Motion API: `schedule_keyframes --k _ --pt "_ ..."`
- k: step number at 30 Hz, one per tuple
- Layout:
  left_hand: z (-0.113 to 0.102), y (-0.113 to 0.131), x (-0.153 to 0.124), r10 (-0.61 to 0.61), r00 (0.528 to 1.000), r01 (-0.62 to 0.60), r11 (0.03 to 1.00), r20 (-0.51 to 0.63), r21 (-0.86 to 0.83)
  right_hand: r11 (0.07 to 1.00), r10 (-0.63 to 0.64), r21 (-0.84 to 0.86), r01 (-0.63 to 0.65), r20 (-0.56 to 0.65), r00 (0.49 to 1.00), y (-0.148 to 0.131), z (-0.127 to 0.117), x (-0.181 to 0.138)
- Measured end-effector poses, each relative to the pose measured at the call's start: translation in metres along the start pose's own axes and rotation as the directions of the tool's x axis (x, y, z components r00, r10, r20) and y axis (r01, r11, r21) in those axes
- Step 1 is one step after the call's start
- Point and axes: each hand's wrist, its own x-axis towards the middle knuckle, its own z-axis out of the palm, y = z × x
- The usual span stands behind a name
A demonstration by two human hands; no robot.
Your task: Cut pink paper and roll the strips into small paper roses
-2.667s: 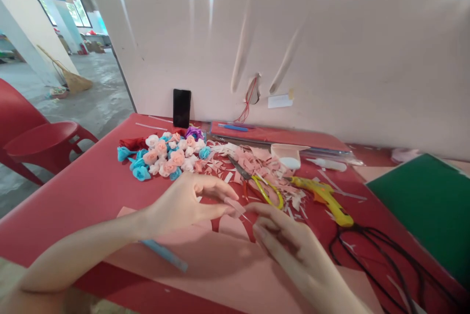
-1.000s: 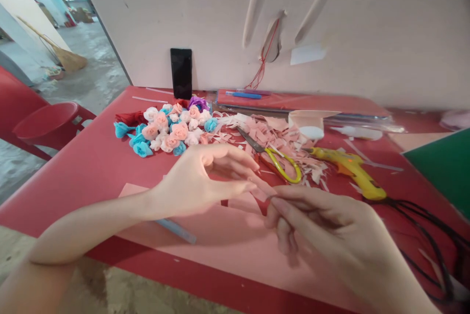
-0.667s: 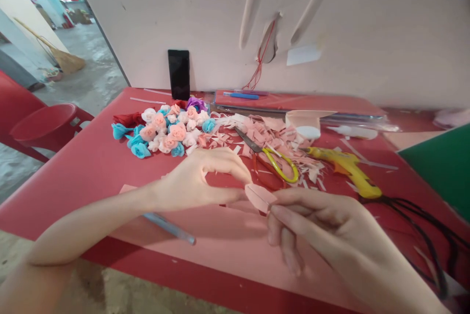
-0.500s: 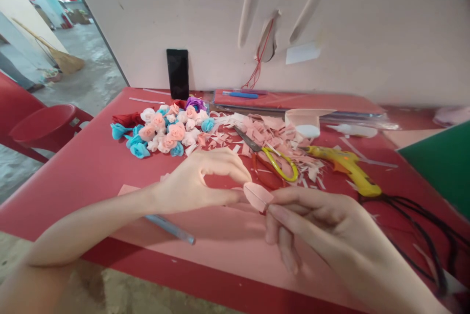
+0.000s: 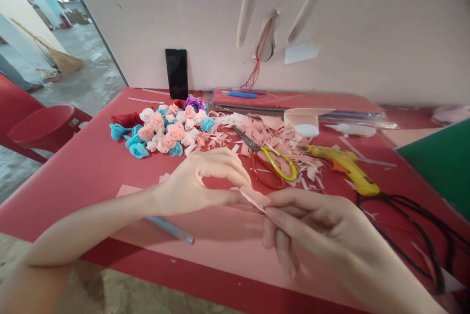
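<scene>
Now | left hand [image 5: 194, 184] pinching pink paper petal [image 5: 254, 197] | right hand [image 5: 316, 226] pinching its other end

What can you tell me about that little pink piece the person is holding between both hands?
The pink paper petal is a small, thin, rounded cutout, pale pink like the sheet lying beneath it. It is held just above the red table, tilted nearly flat, pinched at one end by the left hand and at the other by the right hand.

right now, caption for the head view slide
Both hands, left hand and right hand, pinch a pink paper petal near scissors.
</scene>
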Motion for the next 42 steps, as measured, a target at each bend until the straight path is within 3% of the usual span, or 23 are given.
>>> schedule_keyframes --k 5,9,13,18,22,29,31,34,38,42 --pt "0.002 -0.001 -0.001 0.045 0.999 -0.045 0.999 -0.009 0.014 1.000 -0.016 0.001 0.016 -0.008 1.000 0.001 0.002 0.001" --pt "0.005 -0.003 -0.002 0.062 0.998 -0.062 0.998 -0.030 0.011 0.988 -0.136 -0.085 0.130 -0.072 0.988 0.006 0.007 0.002" --pt "0.010 -0.005 -0.005 0.091 0.995 -0.092 0.995 -0.052 -0.026 0.952 -0.272 -0.184 0.244 -0.148 0.951 0.011 0.010 0.001" --pt "0.018 -0.004 -0.008 0.025 0.996 -0.035 0.993 -0.085 -0.117 0.836 -0.464 -0.388 0.388 -0.123 0.877 0.014 0.006 0.000" --pt "0.020 -0.003 -0.010 -0.067 0.993 0.052 0.987 -0.095 -0.150 0.858 -0.393 -0.393 0.331 -0.086 0.915 0.011 0.003 0.000" --pt "0.011 0.000 -0.004 -0.171 0.965 0.123 0.965 -0.199 -0.233 0.976 -0.180 -0.147 0.162 -0.119 0.976 0.000 0.004 0.001" --pt "0.008 -0.001 -0.002 -0.104 0.976 0.076 0.985 -0.189 -0.152 0.990 -0.127 -0.072 0.122 -0.073 0.989 -0.002 0.002 0.001" --pt "0.007 -0.004 -0.002 0.091 0.994 -0.091 0.996 -0.063 0.003 0.999 -0.046 0.000 0.046 0.007 0.999 -0.004 -0.001 0.001" --pt "0.008 -0.005 -0.003 0.340 0.940 -0.341 0.914 0.045 0.219 0.994 0.075 0.066 -0.082 0.112 0.991 -0.006 -0.004 0.001" --pt "0.006 0.000 -0.002 0.427 0.900 -0.422 0.803 0.087 0.420 0.976 0.150 0.122 -0.180 0.221 0.964 -0.006 -0.007 0.003"
